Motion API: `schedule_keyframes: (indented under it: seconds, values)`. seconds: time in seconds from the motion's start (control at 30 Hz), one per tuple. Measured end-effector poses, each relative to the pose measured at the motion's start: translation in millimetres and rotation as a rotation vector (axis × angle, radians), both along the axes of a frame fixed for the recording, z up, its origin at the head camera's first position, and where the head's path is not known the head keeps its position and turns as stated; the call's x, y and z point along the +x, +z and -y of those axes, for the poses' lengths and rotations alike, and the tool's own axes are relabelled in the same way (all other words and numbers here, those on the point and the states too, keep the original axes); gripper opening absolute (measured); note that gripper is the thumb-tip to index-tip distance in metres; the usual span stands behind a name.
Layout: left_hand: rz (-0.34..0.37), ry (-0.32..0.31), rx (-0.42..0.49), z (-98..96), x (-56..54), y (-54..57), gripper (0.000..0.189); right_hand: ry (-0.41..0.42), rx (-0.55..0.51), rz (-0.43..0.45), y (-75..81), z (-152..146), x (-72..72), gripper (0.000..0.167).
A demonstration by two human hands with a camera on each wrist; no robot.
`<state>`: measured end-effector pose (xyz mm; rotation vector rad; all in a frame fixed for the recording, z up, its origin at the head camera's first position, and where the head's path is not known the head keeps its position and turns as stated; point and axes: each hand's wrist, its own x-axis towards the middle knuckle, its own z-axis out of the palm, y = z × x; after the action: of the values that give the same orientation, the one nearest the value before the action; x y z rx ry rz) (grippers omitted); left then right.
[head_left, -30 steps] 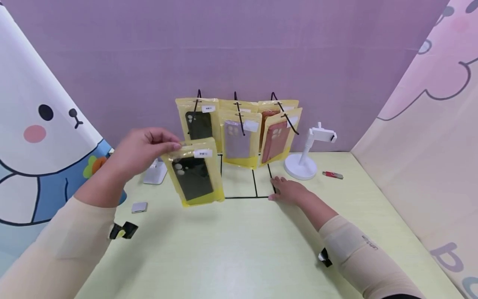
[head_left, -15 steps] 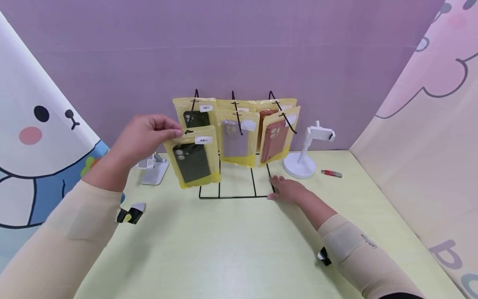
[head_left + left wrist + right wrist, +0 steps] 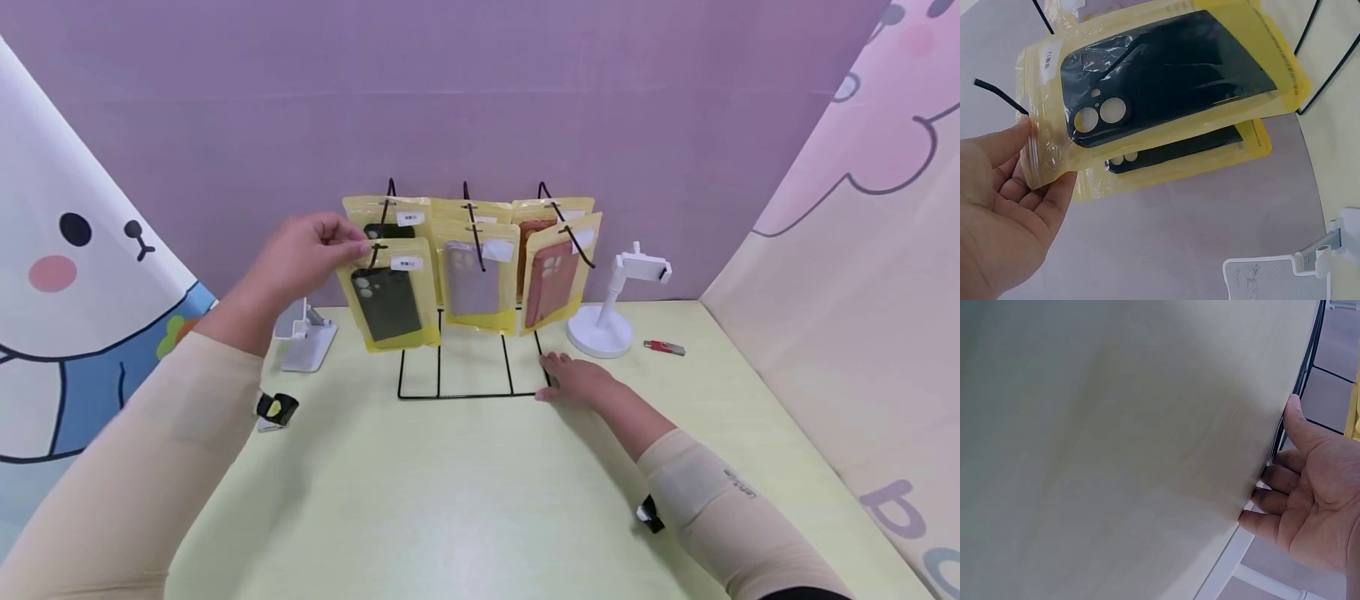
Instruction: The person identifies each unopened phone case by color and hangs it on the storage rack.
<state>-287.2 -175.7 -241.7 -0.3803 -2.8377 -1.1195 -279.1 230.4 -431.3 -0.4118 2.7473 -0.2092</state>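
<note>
My left hand pinches the top corner of a yellow-edged clear pouch holding a black phone case. The end of a black hook sticks out past the pouch's top edge, beside my thumb. Behind it, another pouched black phone case hangs on the same hook. My right hand rests at the front right corner of the black wire rack, thumb and fingers spread around that corner, fingertips down on the table. In the right wrist view, the thumb touches the wire.
Pouches with a lilac phone case and a red phone case hang on the other hooks, more behind them. White phone stands flank the rack, one at left, one at right. A red USB stick lies far right.
My left hand has moved up and toward the rack with the pouched black phone case, bringing its top onto the left hook. The right hand has stayed at the rack's corner.
</note>
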Motion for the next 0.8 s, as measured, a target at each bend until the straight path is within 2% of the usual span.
schedule_keyframes:
  seconds: [0.17, 0.53, 0.67, 0.8]
  values:
    - [-0.025, -0.002, 0.008, -3.5, -12.4, 0.2, 0.041, 0.005, 0.017, -0.008, -1.1, -0.9, -0.9, 0.079]
    - [-0.034, 0.025, -0.008, -7.2, -28.2, 3.4, 0.038, -0.004, 0.022, 0.009, -0.5, 1.4, -3.1, 0.079]
    - [-0.048, 0.012, 0.033, -6.1, -28.0, 2.0, 0.044, -0.004, 0.022, 0.007, 0.0, 1.8, -2.8, 0.08]
    - [-0.061, -0.001, 0.105, -3.6, -17.1, -2.1, 0.059, -0.018, 0.028, 0.021, 0.6, 1.4, -3.5, 0.081]
